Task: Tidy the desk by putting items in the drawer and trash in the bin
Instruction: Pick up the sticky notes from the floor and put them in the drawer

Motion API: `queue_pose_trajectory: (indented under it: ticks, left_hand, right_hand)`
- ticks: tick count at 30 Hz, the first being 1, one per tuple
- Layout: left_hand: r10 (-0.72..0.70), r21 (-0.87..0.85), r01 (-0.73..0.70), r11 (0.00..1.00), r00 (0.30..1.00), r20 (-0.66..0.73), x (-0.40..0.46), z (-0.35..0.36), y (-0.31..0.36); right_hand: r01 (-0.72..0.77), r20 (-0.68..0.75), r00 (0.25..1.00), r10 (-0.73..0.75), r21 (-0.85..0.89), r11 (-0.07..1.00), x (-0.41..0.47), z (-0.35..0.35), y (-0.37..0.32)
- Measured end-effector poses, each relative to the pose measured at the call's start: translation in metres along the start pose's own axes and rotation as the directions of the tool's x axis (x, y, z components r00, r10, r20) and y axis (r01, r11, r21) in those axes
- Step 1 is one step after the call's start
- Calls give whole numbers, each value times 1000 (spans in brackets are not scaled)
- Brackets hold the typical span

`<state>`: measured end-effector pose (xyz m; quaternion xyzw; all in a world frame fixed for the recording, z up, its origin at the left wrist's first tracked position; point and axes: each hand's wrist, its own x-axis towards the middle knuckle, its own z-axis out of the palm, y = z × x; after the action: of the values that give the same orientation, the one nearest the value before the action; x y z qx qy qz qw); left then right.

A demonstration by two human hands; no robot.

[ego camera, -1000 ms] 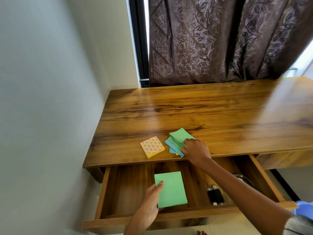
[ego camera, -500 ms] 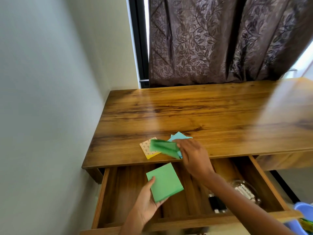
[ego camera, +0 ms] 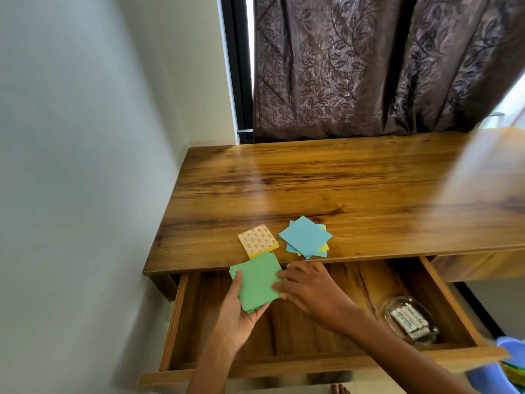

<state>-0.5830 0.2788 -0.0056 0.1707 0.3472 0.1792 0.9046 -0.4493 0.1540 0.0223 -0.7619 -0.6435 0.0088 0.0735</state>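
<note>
Moved: right hand point(ego camera: 309, 288), fingers straight, brought green paper onto green square paper stack point(ego camera: 257, 281) gripped by left hand point(ego camera: 235, 317) above open wooden drawer point(ego camera: 335, 362); blue paper squares point(ego camera: 306, 237) remained on counter point(ego camera: 341, 189).

The desk point(ego camera: 355, 189) top is bare wood behind and to the right of the two paper piles near its front edge: the patterned pad point(ego camera: 258, 240) and the blue sheets point(ego camera: 306, 237). In the open drawer point(ego camera: 312, 331) a glass dish point(ego camera: 409, 319) fills the right end; the left and middle floor is free under both hands.
</note>
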Motion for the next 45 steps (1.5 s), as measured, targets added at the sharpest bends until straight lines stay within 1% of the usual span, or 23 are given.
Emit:
queue_pose_trajectory:
  ticks: [1,2,3,5,7,8,9,11,13,17,19,22,25,27,29,31,33,34,36,38,40,41,45]
  left_hand:
    - [17,46,-16,999,999,-32,0,-1,-2]
    - [30,96,-24,995,998,-60,0,-2,-4]
    - [36,135,-25,990,996,-78,0,-2,-7]
    - [36,171,-19,985,994,-99,-2,-2,-10]
    - [33,166,-15,986,993,-111,-3,-3,-12]
    - [35,162,-16,987,993,-115,-4,-4,-13]
    - [37,158,-17,987,992,-120,-4,-4,-13]
    - [39,160,-17,987,990,-134,-4,-5,-15]
    - [35,162,-12,987,989,-145,-5,-6,-16]
    - [27,157,-1,988,986,-162,-6,-6,-18]
    - [22,157,5,988,985,-169,-6,-6,-18]
    - [13,159,14,987,986,-168,-6,-6,-19]
    - [-1,155,26,988,987,-158,-4,-7,-20]
    - [-12,144,33,989,989,-146,-3,-7,-21]
    - [-19,132,37,991,991,-135,-2,-6,-20]
    - [-20,115,35,993,991,-131,-2,-6,-18]
    - [-16,84,27,996,992,-128,0,-6,-17]
    - [-16,62,23,998,993,-118,1,-6,-15]
    - [-32,7,32,999,998,-52,1,-4,-12]
    - [-60,-52,62,997,998,30,1,-2,-9]
    - [-48,-30,49,998,998,44,0,-1,-7]
    - [-36,-1,36,999,999,29,0,-1,-7]
    - [-19,73,23,997,999,-50,1,-5,-12]
  right_hand:
    - [-17,37,999,15,43,999,1,2,2]
    - [-34,31,999,32,76,997,2,3,5]
    - [-55,-5,998,56,107,993,6,1,7]
    - [-127,-129,981,146,149,981,15,-6,17]
    - [-275,-197,932,305,165,947,27,-10,32]
    - [-364,-170,905,391,166,916,33,-10,41]
    - [-443,-103,883,459,143,885,37,-9,49]
    - [-529,50,849,527,77,845,41,-3,62]
    - [-545,102,836,539,38,838,41,4,69]
    - [-524,54,851,523,19,851,41,9,70]
    - [-531,34,848,529,61,845,43,6,70]
    - [-575,3,811,585,193,795,45,-1,72]
    - [-580,-101,791,603,191,792,43,-7,75]
    - [-546,-209,781,588,229,806,39,-14,72]
    - [-479,-331,754,568,316,819,34,-22,65]
    - [-353,-448,731,515,398,847,28,-28,52]
    - [-206,-503,758,416,420,884,21,-28,33]
    - [-139,-508,793,335,384,913,16,-24,24]
    - [-40,-469,874,130,198,979,6,-9,9]
    - [47,-359,933,-40,10,999,-5,11,-1]
    - [95,-259,961,-96,-20,995,-13,25,-4]
    - [99,-241,966,-97,-3,995,-14,29,-3]
    - [113,-247,964,-102,34,993,-11,27,2]
